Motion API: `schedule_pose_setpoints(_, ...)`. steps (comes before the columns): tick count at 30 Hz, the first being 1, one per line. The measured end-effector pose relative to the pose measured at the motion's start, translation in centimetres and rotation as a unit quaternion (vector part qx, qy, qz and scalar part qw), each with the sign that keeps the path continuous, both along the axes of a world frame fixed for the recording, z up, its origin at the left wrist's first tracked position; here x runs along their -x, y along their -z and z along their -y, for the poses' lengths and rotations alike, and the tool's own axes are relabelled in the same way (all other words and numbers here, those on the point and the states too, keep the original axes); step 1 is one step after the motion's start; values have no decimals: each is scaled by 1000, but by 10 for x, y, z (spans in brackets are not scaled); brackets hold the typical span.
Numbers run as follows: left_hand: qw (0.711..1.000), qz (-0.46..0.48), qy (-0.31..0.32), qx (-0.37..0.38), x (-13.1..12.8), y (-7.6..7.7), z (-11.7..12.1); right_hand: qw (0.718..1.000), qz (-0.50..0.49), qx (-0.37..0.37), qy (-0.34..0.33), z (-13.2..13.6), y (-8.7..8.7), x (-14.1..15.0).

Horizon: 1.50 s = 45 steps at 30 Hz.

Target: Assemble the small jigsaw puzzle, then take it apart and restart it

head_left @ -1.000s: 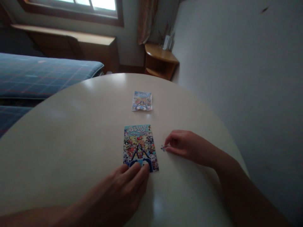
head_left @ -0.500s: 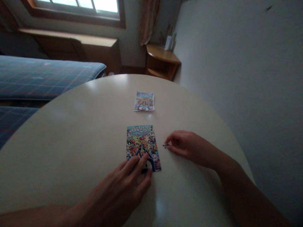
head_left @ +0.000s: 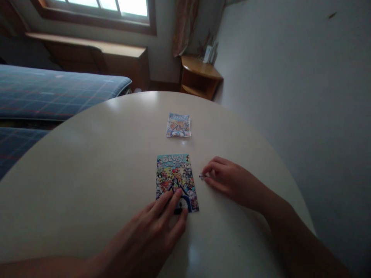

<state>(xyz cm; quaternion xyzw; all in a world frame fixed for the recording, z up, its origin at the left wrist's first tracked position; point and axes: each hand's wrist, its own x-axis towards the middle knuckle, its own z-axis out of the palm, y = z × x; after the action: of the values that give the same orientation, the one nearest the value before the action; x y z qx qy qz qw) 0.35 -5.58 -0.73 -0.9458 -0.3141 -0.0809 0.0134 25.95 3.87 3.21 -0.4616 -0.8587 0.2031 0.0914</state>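
A colourful Bluey picture (head_left: 175, 172), which looks like an assembled jigsaw puzzle, lies flat on the round table. My left hand (head_left: 158, 222) rests on its lower part, fingers stretched out and covering some of the dog's face. Just right of the picture, my right hand (head_left: 228, 179) pinches a small piece (head_left: 201, 176) between thumb and fingertips, low over the table. It looks like a puzzle piece; its print is too small to make out.
The pale round table (head_left: 95, 166) fills the foreground. Farther back on it lies a crinkled sheet or packet (head_left: 179, 125) with a similar picture. Beyond are a plaid mattress (head_left: 63, 92), a wooden corner shelf (head_left: 201, 69) and a wall (head_left: 304, 96) at the right.
The view has shifted slightly. My right hand still pinches the small piece beside the picture, and my left hand stays on the picture's lower part.
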Motion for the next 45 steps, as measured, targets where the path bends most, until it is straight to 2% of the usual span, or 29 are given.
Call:
schedule_pose_setpoints(5, 1000, -3, -1, -7, -1, -1, -1, 998, -40, -54, 6, 6, 3, 13)
schedule_pose_setpoints(8, 1000, -6, 2, -14, -1, -4, -1, 997, -51, -58, -2, 12, 5, 23)
schedule_pose_setpoints(18, 998, 23, -38, -46, -2, 4, 3, 998, -8, -25, 53, 15, 6, 28)
schedule_pose_setpoints(22, 998, 15, -39, -50, -1, 4, 0, 992, -77, 22, 96, 22, 2, 32)
schedule_pose_setpoints(24, 998, 12, -36, -53, -1, 4, 0, 977, -162, 65, 122, 28, 0, 36)
schedule_pose_setpoints(28, 998, 12, -25, -62, -1, 4, 1, 911, -328, 179, 175, 38, 1, 44)
schedule_pose_setpoints(34, 997, 16, -30, -66, -1, 4, 2, 816, -457, 277, 220, 35, 6, 47)
schedule_pose_setpoints(36, 998, 21, -29, -59, 0, 5, 3, 793, -476, 297, 238, 32, 7, 46)
schedule_pose_setpoints(38, 998, 24, -32, -47, 0, 5, 3, 789, -473, 303, 250, 30, 7, 45)
schedule_pose_setpoints(45, 996, 47, -52, -47, -5, -3, 0, 810, -442, 298, 245, 28, 14, 47)
